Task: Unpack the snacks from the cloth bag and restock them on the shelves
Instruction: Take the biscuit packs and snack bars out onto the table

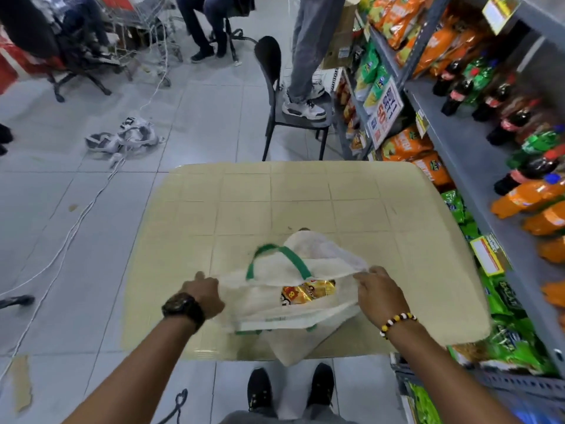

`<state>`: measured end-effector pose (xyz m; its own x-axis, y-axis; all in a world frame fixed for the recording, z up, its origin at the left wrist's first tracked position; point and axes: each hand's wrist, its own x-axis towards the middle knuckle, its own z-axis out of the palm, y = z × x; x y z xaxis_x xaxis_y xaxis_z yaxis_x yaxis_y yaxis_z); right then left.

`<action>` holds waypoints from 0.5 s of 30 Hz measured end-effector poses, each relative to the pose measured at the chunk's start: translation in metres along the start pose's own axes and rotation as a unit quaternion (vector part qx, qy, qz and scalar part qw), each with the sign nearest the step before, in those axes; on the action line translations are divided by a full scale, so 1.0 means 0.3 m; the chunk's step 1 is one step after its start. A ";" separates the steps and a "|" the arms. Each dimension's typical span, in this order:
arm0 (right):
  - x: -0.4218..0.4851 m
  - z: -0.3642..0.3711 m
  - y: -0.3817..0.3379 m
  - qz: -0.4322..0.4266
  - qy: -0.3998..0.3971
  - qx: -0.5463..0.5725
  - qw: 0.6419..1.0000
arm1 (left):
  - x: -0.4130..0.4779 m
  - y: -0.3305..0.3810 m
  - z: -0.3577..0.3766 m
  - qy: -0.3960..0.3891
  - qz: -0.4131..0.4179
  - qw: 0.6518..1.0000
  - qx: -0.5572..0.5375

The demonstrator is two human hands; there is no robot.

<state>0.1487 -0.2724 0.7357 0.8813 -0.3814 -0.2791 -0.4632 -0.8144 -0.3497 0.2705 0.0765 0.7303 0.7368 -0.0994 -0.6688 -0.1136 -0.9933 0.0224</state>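
**Cloth bag held open on the table, one snack packet showing**

The cloth bag (305, 267) lies on its side on the beige table (305, 194), near the edge closest to me, with one corner hanging over that edge. It is white with a green handle (275, 252) arching above the mouth.

My left hand (204, 293) is at the left end of the bag's mouth. The fingers curl into the fabric and grip it, though the back of the hand covers the fingertips. A dark watch (183, 307) sits on that wrist.

My right hand (379, 289) is at the right end of the mouth. Its fingers close on the upper rim and hold it up and outward. A bead bracelet (397, 324) circles that wrist.

Between the two hands the mouth gapes. Inside, a gold and red snack packet (308, 292) lies flat and is partly covered by the cloth. I cannot tell whether more packets lie beneath it.

The grey shelves (452, 142) run along my right, just beside the table. They carry orange crisp bags (400, 19), green packets (504, 298) and dark and orange bottles (458, 93).

Beyond the table a person (308, 41) stands on a dark chair (269, 65). White cables (70, 237) trail across the tiled floor on the left. My black shoes (260, 390) show below the table edge.
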 end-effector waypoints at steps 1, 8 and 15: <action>-0.032 0.030 -0.005 0.009 0.076 0.049 0.996 | 0.023 0.034 0.004 0.030 0.050 0.998 -0.011; -0.156 0.257 -0.148 0.268 0.035 0.327 0.905 | 0.159 0.292 0.033 0.032 0.154 0.986 -0.054; -0.116 0.304 -0.114 0.354 0.069 0.404 0.840 | 0.260 0.269 0.003 0.062 0.160 0.978 -0.119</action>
<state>0.1252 -0.1914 0.6759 0.3341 -0.7374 -0.5871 -0.7395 0.1811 -0.6483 0.3182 -0.0113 0.6794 0.7655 -0.3984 -0.5053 -0.2030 -0.8947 0.3980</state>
